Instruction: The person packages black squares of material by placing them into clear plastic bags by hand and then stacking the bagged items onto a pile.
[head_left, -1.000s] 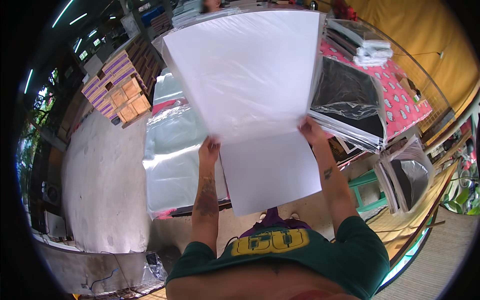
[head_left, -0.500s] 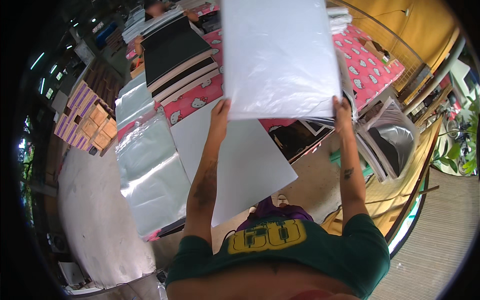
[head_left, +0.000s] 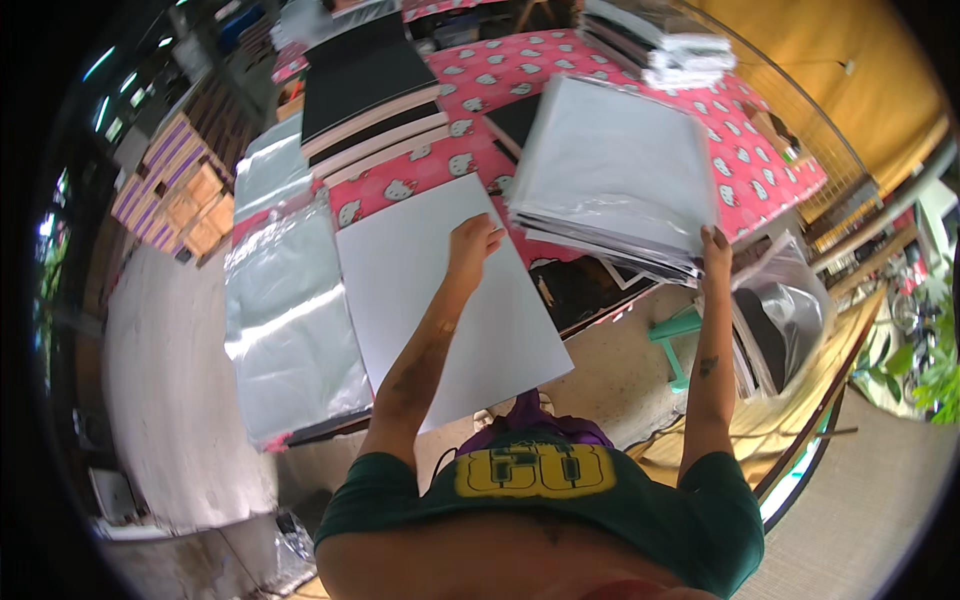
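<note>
A stack of white boards in clear plastic sleeves (head_left: 615, 150) lies on the pink patterned tablecloth, right of the middle. At its near right corner, my right hand (head_left: 715, 252) pinches the edge of the top plastic-sleeved board. My left hand (head_left: 472, 252) hovers over a large plain white board (head_left: 410, 240), fingers curled and nothing visible in them. That white board lies at an angle on the table in front of me. Beside it on the left is a pile of clear plastic sleeves (head_left: 290, 320) that shines in the light.
Black-topped boards (head_left: 365, 75) are stacked at the back left, and white plastic bundles (head_left: 690, 60) at the back right. Beyond the table's right edge are a bag of boards (head_left: 785, 310) and a green stool (head_left: 677, 335). Wooden pallets (head_left: 185, 190) stand on the left.
The plastic-sleeved board that both hands held up has come down onto the stack at the right. My left hand has let go and moved over the white board.
</note>
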